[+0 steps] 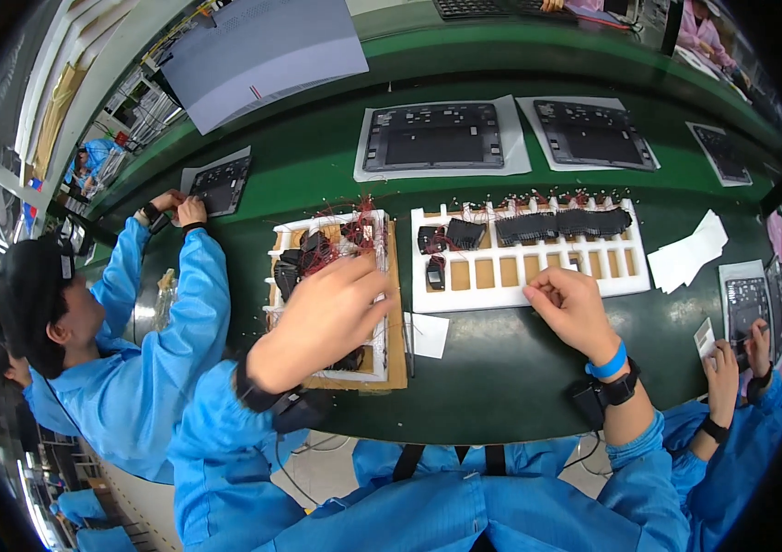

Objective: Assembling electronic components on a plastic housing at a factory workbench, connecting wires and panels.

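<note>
My left hand is over the left white foam tray, its fingers smeared by motion and partly hidden. Small black parts with tangled red wires lie in that tray, beside and beyond the hand. At the near edge of the right white foam tray, my right hand has its fingers curled in, thumb close to the forefinger, and nothing shows between them. Black parts with red wires fill the far row of the right tray, with two more at its left end; several near compartments show bare brown bottoms.
Black device panels lie on white sheets along the back of the green table. White papers are right of the right tray. Co-workers in blue handle panels at left and right. A monitor stands far left.
</note>
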`<state>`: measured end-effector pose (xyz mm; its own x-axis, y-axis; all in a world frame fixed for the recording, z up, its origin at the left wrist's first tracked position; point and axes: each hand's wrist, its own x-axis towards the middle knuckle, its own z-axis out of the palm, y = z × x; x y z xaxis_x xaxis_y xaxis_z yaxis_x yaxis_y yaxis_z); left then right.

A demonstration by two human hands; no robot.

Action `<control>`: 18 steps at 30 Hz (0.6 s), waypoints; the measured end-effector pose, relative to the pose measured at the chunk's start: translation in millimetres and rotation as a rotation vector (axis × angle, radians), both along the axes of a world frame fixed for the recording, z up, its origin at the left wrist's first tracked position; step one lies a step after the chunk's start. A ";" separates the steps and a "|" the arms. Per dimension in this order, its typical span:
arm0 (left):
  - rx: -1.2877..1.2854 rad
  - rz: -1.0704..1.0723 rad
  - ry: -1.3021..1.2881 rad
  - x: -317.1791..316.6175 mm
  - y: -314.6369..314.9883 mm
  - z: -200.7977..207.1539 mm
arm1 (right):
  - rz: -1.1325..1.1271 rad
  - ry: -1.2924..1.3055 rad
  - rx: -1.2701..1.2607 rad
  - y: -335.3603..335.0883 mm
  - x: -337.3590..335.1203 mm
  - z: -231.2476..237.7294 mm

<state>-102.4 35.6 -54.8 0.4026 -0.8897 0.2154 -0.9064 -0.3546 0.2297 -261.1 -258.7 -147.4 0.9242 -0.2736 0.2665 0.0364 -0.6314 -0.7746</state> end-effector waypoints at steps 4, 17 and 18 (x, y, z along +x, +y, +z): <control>0.101 -0.016 -0.180 12.9 -53.1 -32.5 | -0.021 0.047 0.037 -2.5 -2.9 -6.7; 0.175 0.234 0.107 20.6 -78.9 -66.6 | -0.032 0.036 -0.071 -6.2 -4.6 -3.0; 0.147 0.227 0.043 19.3 -79.2 -68.4 | -0.032 0.024 -0.061 -5.8 -5.1 -4.6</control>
<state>-83.0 -43.6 -123.2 0.6012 -0.7961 0.0691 -0.7905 -0.5798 0.1975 -266.2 -264.6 -152.0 0.9216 -0.2870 0.2611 -0.0027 -0.6777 -0.7354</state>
